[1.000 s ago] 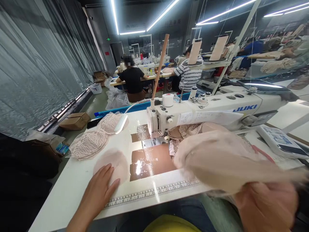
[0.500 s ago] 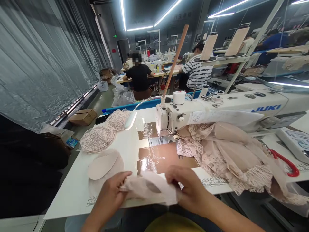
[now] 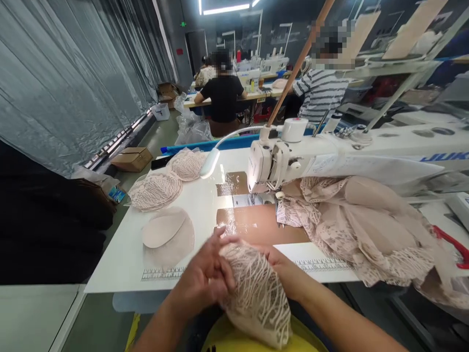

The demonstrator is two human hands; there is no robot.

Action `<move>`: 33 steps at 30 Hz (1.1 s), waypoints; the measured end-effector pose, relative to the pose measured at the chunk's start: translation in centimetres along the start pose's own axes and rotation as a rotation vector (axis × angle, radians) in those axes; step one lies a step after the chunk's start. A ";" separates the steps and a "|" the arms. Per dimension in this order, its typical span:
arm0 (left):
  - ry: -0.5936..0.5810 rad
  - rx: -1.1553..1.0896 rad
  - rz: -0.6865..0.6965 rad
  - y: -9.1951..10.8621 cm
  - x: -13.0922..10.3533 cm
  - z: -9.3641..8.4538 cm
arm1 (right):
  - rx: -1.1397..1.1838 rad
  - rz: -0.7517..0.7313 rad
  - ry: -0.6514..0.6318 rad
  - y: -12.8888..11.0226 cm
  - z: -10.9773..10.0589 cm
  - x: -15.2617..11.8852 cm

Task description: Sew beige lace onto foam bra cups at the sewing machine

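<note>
A beige lace cup piece (image 3: 256, 288) hangs between my hands at the table's front edge, its patterned side showing. My right hand (image 3: 280, 266) grips it from behind at the upper right, with the fingertips partly hidden. At its left edge is my left hand (image 3: 208, 269), slightly blurred, some fingers raised and the others curled against the fabric. To the left on the white table (image 3: 120, 259) lie smooth beige cup pieces (image 3: 164, 232) and two stacks of lace cups (image 3: 156, 190), (image 3: 186, 164).
The white sewing machine (image 3: 271, 164) stands beyond my hands, with a small lamp (image 3: 210, 164) beside it. Bunched lace fabric (image 3: 366, 225) and red-handled scissors (image 3: 452, 247) are at right. Two people (image 3: 222, 95), (image 3: 322, 93) sit at tables ahead.
The piece between my hands now shows its lace side and hangs lower. My left hand has moved right and its fingers have loosened. The view has shifted, bringing the table up in the picture.
</note>
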State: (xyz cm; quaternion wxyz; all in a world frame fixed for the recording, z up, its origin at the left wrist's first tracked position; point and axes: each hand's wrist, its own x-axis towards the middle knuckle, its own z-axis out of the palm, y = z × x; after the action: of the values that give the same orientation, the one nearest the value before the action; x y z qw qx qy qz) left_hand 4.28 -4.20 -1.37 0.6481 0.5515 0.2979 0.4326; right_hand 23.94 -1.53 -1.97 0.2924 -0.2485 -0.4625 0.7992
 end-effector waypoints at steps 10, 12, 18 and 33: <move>0.003 -0.206 -0.312 -1.7 -0.2 -1.5 | 0.034 -0.119 0.328 0.0 -1.1 -0.3; 0.110 -0.210 -0.320 -1.6 -0.4 -1.3 | 0.022 -0.175 0.442 0.1 -1.2 -0.1; 0.353 -0.368 -0.326 -2.1 -0.3 0.3 | -0.236 -0.320 0.600 0.4 -1.7 0.2; 0.236 -0.636 -0.340 -4.1 0.0 4.2 | -0.374 -0.402 0.605 -0.3 -1.2 0.3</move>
State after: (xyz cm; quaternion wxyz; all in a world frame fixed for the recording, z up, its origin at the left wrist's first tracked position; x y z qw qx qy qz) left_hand 8.89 -6.24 -4.43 0.8106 0.2121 0.3085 0.4503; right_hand 24.59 -0.51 -2.26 0.5154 -0.4262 -0.5322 0.5191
